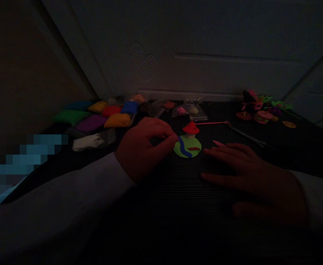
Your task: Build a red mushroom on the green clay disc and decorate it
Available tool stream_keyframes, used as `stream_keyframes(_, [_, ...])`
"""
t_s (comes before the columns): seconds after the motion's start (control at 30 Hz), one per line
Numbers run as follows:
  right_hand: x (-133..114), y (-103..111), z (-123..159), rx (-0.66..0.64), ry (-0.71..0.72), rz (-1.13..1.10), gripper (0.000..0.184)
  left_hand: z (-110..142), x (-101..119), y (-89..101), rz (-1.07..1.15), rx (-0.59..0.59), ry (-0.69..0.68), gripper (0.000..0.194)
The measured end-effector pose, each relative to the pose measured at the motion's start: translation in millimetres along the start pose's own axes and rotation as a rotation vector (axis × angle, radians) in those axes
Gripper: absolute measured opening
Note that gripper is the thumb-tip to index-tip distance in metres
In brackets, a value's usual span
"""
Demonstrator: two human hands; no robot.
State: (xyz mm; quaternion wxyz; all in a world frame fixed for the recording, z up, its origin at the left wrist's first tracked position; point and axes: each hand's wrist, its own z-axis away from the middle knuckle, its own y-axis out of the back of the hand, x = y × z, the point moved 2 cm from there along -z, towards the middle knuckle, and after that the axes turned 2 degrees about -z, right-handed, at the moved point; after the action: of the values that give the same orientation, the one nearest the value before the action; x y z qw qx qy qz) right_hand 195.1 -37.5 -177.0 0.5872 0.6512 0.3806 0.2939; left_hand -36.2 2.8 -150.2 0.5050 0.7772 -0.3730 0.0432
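A flat green clay disc [196, 142] lies on the dark table, with a wavy blue clay strip [183, 146] across its left part and a small reddish-brown clay piece [194, 149] near its middle. At its back edge stands a little clay house with a pointed red roof [191, 128] and a pale body. My left hand [149, 147] is at the disc's left edge, thumb and forefinger pinched together; whatever may be between them is hidden. To the right of the disc, my right hand [249, 180] is spread low over the table, fingers apart, holding nothing.
Bags of coloured clay [92, 117] are gathered at the back left, beside a white clay bag [88, 142]. Small clear bags [190, 111] lie at the back. A pink stick [212, 123] and a thin tool [247, 135] lie right of the house. Colourful clay figures [261, 106] sit back right.
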Motion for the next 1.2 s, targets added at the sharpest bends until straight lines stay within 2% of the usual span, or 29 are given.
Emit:
stream_keyframes(0.1, [1.0,0.0,0.1,0.009,-0.03,0.013,0.055,0.0,-0.2,-0.1,-0.007,-0.005,0.002,0.018])
stream_keyframes(0.23, [-0.2,-0.3,0.4,0.014,0.012,-0.015,0.053,0.0,-0.2,-0.5,-0.007,-0.007,0.0,0.017])
stream_keyframes(0.37, [2.1,-1.4,-0.1,0.023,-0.046,0.007,0.054,-0.1,0.3,-0.6,-0.01,-0.013,0.0,0.017])
stream_keyframes(0.5, [7.2,1.7,-1.4,0.095,-0.059,-0.055,0.051,-0.6,1.0,-0.2,-0.01,-0.021,0.007,0.017])
stream_keyframes(0.7, [13.2,7.5,-9.1,0.227,-0.158,-0.154,0.025,-0.4,0.1,-1.4,0.003,-0.018,-0.004,0.016])
stream_keyframes(0.83, [7.8,7.7,-17.3,0.262,-0.176,-0.147,0.013,0.3,0.6,-2.4,-0.006,-0.011,-0.006,0.015])
stream_keyframes(1.0, [2.2,4.6,-23.2,0.243,-0.167,-0.159,0.014,1.0,2.0,-2.4,-0.021,-0.01,-0.043,0.016])
stream_keyframes(1.2, [3.8,6.2,-17.2,0.264,-0.1,-0.16,0.024,2.5,1.6,-2.7,0.007,-0.006,-0.061,0.016])
